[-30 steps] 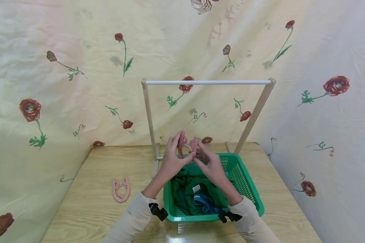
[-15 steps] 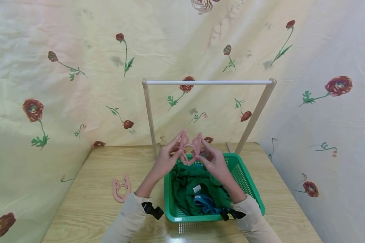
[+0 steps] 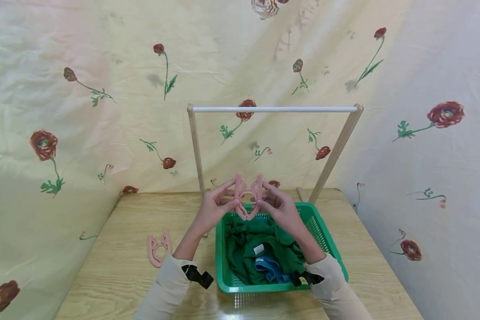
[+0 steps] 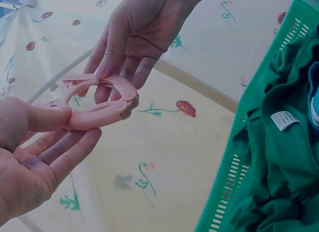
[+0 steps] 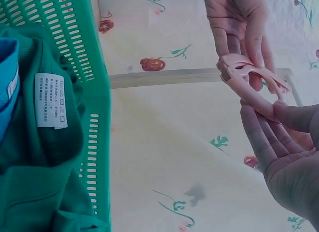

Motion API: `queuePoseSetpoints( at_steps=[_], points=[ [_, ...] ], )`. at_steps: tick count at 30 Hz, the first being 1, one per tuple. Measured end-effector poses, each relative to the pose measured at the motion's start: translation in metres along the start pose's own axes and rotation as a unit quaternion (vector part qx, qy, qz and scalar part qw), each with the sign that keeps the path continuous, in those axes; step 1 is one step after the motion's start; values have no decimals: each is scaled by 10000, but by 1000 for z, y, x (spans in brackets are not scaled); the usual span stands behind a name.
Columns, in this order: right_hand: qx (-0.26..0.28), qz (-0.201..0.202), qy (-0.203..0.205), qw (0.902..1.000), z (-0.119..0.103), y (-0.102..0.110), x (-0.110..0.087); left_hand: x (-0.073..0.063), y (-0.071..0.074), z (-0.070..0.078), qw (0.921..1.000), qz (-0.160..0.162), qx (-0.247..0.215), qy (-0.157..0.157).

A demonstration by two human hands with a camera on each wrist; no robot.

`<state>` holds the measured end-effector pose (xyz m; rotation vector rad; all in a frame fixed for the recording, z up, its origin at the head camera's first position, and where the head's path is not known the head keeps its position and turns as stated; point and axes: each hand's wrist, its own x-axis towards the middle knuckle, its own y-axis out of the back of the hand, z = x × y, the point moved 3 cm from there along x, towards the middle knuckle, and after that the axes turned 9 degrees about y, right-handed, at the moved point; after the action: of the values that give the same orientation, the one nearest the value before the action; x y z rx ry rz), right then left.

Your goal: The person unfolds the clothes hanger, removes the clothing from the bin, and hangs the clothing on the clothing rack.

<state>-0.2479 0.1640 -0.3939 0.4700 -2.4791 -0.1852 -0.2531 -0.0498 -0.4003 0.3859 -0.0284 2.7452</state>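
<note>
Between my hands is a pink folding clothes hanger [image 3: 243, 212], its two arms pointing up in a U around a central ring. My left hand [image 3: 210, 213] pinches one arm between thumb and fingers. On the other arm my right hand [image 3: 284, 212] has the same kind of grip. The hanger is held in the air above the far part of a green basket [image 3: 260, 288]. In the left wrist view the hanger [image 4: 97, 118] looks tilted, with thumbs and fingers on both sides. A second pink folding hanger [image 3: 150, 251] lies folded on the table to the left.
Green clothing [image 3: 244, 253] with a white label and a blue cloth item [image 3: 273, 269] fill the basket. Behind it stands a rack with a white bar [image 3: 274, 109] and wooden legs [image 3: 336, 153]. Flowered fabric [image 3: 116, 89] hangs around the wooden table [image 3: 120, 249].
The hanger has turned from an angled position to face the head camera squarely. My left hand has shifted slightly left and down, and both hands now hold the arms symmetrically.
</note>
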Motion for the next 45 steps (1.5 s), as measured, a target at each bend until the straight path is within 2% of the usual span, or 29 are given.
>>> queuePoseSetpoints(
  at_steps=[3,9,14,21,25,37,45],
  points=[
    [96,-22,-28,9999,0,1,0,-1,1,-1,9998,-34,-169,61],
    [236,-37,-77,9997,-4,0,0,-2,4,1,9999,58,-43,106],
    [309,1,-160,9994,-7,0,-1,0,4,2,9999,2,-15,150],
    [270,-22,-230,9994,-6,2,0,0,5,3,9996,-94,-83,255],
    [197,-17,-329,9993,-7,4,1,-1,5,4,9996,-39,-22,280],
    [258,144,-181,9994,-8,8,1,0,4,7,9998,57,180,118],
    [310,197,-177,9992,-9,14,-1,4,-1,8,10000,-22,93,19]
  ],
)
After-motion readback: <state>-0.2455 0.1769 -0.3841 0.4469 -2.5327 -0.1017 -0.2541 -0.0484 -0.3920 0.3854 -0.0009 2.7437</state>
